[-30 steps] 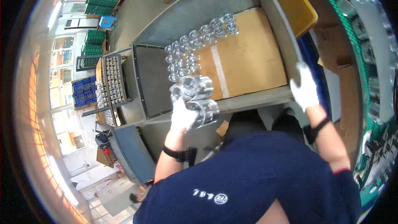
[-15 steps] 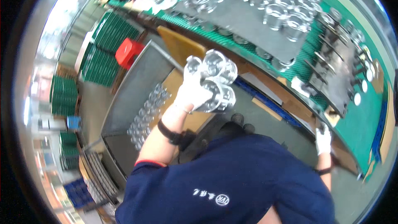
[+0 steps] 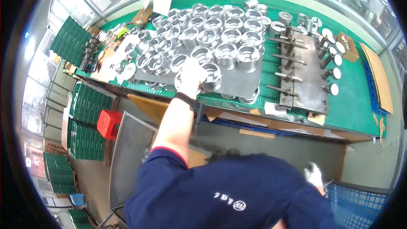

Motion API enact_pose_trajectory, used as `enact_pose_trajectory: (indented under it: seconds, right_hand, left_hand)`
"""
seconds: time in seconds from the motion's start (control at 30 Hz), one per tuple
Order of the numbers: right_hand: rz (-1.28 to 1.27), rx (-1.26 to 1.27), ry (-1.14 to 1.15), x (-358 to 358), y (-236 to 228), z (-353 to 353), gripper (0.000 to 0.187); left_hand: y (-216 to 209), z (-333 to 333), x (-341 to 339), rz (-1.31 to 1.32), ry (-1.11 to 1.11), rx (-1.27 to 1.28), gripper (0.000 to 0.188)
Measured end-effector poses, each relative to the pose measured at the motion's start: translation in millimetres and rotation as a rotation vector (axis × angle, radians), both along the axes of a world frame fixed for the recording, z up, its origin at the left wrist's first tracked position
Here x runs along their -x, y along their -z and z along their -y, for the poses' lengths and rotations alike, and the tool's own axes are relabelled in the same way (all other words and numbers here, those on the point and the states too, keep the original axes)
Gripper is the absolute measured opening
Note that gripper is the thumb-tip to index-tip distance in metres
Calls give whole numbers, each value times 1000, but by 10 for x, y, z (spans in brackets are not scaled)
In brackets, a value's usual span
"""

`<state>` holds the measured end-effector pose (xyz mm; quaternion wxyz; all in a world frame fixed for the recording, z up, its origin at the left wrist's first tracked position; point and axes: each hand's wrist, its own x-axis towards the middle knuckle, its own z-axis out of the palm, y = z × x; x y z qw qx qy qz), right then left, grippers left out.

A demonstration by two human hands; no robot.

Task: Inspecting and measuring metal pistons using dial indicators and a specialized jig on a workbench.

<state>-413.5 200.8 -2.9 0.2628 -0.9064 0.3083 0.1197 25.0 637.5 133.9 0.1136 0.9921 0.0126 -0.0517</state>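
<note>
The grip of the gloved left hand is not easy to judge from where I stand: the fingers overlap the left side of one near cylinder, but whether they press on it or only rest there, I am not able to say. This piece stands close to the front edge of the dark plate, before the rows of other metal cylinders. The plate lies on a green bench mat. The right hand is low at the side, near the blue basket, its fingers loosely extended and nothing seen in them. Right of the plate is a metal fixture, which no hand touches. I would judge the step in hand as placing or arranging pieces in the front row. The next move, I think, calls for gentle fingers, so that no neighbour is knocked and the near piece stays away from the edge
</note>
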Motion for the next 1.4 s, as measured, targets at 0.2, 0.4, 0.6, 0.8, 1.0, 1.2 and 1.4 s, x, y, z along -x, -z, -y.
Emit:
enact_pose_trajectory:
  seconds: [0.2, 0.4, 0.6, 0.8, 1.0, 1.2, 1.4]
  right_hand:
    - [0, -65, -62, -475, -292, 49, 39]
    - [186, -285, -255, -1283, -819, 308, 35]
    - [199, -842, -577, -2224, -1309, 683, 48]
    - [265, -1401, -577, -2532, -1524, 493, 93]
    - [503, -1239, -451, -2719, -1349, 947, 108]
    - [593, -911, -499, -2801, -1353, 954, 108]
    - [817, -175, -833, -2931, -1483, 747, 90]
  left_hand:
    - [433, -58, -262, 307, -256, 142, 74]
    - [171, -1, 413, 501, -480, 732, 50]
    - [-549, 1225, 1267, 330, -178, 636, 42]
    - [-941, 2750, 1494, -99, 268, 1156, 49]
    - [-1545, 2839, 1555, -210, 990, 797, 32]
    - [-2413, 2569, 1621, -207, 1163, 1048, 20]
    - [-2095, 2276, 1118, -428, 1494, 1131, 10]
